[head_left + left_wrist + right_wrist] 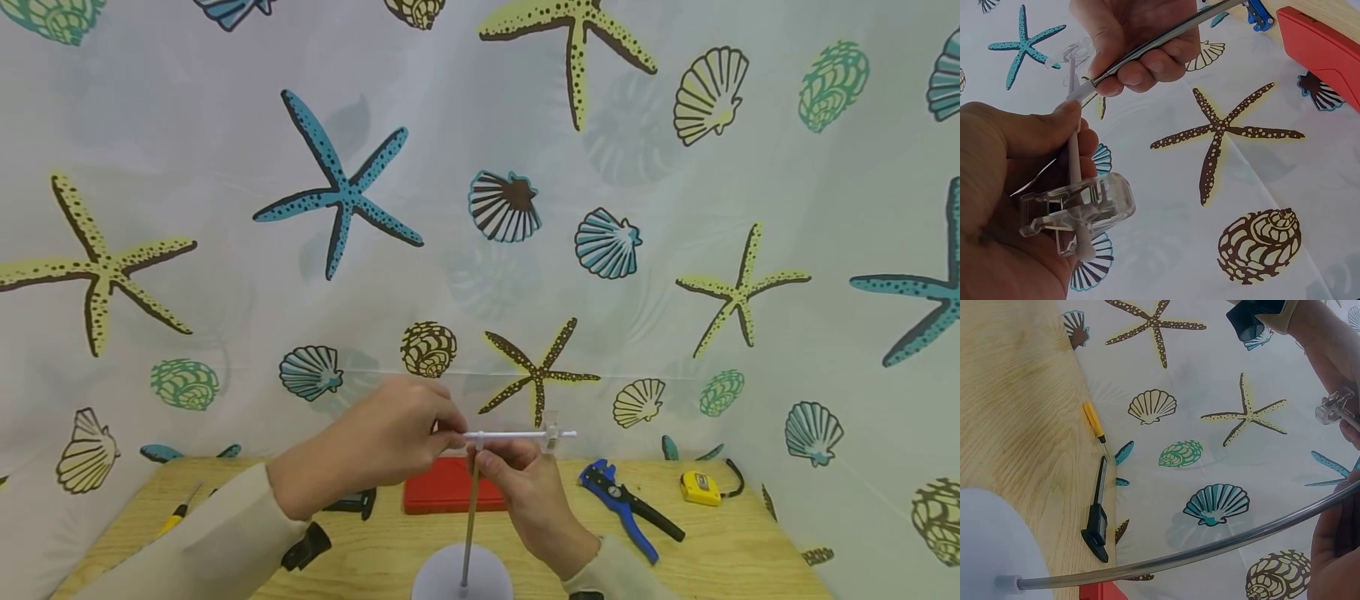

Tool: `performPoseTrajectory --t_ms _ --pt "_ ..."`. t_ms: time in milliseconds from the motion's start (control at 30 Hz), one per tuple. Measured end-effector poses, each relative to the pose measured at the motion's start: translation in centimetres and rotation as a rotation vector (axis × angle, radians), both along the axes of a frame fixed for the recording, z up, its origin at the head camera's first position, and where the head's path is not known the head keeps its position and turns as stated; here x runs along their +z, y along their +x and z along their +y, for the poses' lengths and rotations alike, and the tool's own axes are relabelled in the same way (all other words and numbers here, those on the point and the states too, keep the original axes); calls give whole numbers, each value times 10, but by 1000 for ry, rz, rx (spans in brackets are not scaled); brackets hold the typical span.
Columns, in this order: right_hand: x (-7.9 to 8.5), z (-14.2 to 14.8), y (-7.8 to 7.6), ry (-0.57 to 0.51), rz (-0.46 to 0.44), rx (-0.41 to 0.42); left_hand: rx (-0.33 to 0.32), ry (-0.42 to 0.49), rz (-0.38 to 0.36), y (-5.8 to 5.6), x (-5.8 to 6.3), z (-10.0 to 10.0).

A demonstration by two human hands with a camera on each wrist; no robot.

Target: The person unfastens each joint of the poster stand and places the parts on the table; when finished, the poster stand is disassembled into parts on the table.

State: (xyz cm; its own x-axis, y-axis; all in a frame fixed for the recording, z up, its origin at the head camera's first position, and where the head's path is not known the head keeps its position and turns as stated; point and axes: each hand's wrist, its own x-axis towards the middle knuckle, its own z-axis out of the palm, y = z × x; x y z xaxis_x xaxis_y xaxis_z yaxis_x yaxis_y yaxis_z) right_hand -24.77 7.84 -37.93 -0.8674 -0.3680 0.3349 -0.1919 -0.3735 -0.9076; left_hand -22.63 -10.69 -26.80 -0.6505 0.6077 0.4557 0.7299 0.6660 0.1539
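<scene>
A slim metal pole (pixel 471 525) rises from a round white base (pixel 431 575) on the table. Across its top lies a white rod (pixel 510 435), joined there by a white fitting. My left hand (pixel 408 425) pinches the rod, its thumb close by the fitting in the left wrist view. Fingers of my right hand (pixel 536 496) curl round the pole just below the crossing. One clear plastic clip (pixel 552 433) sits on the rod's right end. Another clear clip (pixel 1107 200) is on the opposite end, beside my left palm; in the head view that end is hidden by the hand.
Behind the pole lies a red case (pixel 450 492). Blue-and-black pliers (pixel 626 508) and a yellow tape measure (pixel 701 487) are at right. A yellow screwdriver (pixel 1092 419) and a black caliper-like tool (pixel 1099 519) lie at left. Shell-print cloth (pixel 450 108) hangs behind the table.
</scene>
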Motion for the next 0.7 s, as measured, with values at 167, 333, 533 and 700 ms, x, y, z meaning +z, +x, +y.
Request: performPoseTrajectory --t_ms 167,333,533,700 --pt "-1 0 -1 1 -1 5 -9 -18 22 1 0 2" --pt "-2 0 -2 -13 -8 29 -2 -10 80 2 -4 3" --pt "-1 0 -2 -7 -17 36 8 -16 97 4 -4 3" --pt "0 -1 -2 0 -10 30 30 -25 71 6 -4 4"
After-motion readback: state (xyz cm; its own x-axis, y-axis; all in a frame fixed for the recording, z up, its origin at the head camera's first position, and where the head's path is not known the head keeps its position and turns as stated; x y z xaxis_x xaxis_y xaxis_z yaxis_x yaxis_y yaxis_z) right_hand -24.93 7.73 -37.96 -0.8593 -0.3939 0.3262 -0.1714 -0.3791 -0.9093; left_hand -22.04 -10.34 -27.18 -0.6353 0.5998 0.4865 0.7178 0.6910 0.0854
